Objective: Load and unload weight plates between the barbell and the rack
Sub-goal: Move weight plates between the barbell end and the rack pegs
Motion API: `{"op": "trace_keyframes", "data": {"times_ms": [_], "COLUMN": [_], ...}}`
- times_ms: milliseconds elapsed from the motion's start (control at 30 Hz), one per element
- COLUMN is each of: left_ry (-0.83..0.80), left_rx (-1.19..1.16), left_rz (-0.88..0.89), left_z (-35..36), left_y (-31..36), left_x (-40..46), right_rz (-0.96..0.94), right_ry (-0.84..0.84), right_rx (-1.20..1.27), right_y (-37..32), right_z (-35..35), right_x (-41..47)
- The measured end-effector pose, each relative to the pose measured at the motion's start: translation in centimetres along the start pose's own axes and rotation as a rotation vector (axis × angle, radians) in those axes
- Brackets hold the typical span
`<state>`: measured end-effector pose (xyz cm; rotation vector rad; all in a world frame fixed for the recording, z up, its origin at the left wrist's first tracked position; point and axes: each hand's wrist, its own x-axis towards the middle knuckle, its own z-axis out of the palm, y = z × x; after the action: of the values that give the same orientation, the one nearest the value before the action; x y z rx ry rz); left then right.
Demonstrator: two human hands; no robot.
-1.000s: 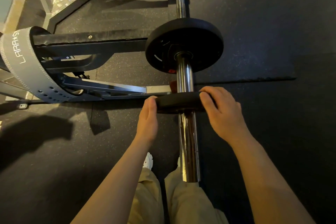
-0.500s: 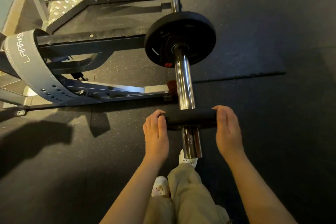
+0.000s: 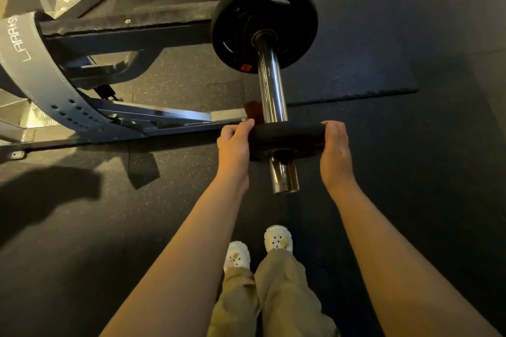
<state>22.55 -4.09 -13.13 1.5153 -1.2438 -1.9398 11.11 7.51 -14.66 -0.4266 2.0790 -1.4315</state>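
Head view: left hand (image 3: 232, 142) and right hand (image 3: 335, 149) grip opposite edges of the small black round weight plate (image 3: 287, 135), threaded on the chrome barbell sleeve (image 3: 271, 82) near its end; beyond the grip, 1 larger black rubber plate (image 3: 264, 24) sits.

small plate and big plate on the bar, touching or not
Apart. The head view shows bare chrome bar between the small plate and the big plate.

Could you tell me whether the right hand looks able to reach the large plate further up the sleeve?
Probably not yet: the right hand grips the small plate, which sits between it and the large plate.
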Motion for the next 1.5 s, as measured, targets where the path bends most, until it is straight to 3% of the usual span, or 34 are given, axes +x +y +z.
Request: {"op": "trace_keyframes", "data": {"times_ms": [200, 300, 600, 733, 867, 1133, 1333, 1500], "left_ry": [0.072, 0.057, 0.017, 0.066, 0.103, -0.049, -0.095, -0.066], "left_rx": [-0.054, -0.056, 0.037, -0.066, -0.096, 0.209, 0.34, 0.376], "left_rz": [-0.009, 0.017, 0.085, -0.001, -0.081, 0.12, 0.289, 0.328], "left_z": [0.3, 0.2, -0.6, -1.2, -1.3, -1.8, -3.1, -3.4], "left_y": [0.1, 0.3, -1.3, -3.0, -4.5, -3.5, -4.8, -5.4], "left_x": [-0.7, -1.2, -2.0, -2.0, -3.3, -4.2, -5.2, -4.5], "right_rz": [-0.001, -0.087, -0.121, -0.338, -0.393, -0.141, -0.038, -0.076], "right_ry": [-0.11, -0.174, -0.343, -0.319, -0.265, -0.432, -0.438, -0.328], "right_rx": [0.012, -0.033, -0.327, -0.477, -0.506, -0.224, -0.136, -0.186], "right_y": [0.0, 0.0, -1.8, -1.8, -0.6, 0.6, 1.8, 1.8], "right_z": [-1.0, -1.8, -4.1, -3.3, -2.9, -5.5, -5.9, -4.8], "right_x": [-0.2, 0.0, 0.3, -1.2, -1.9, -2.4, -3.2, -3.1]}}
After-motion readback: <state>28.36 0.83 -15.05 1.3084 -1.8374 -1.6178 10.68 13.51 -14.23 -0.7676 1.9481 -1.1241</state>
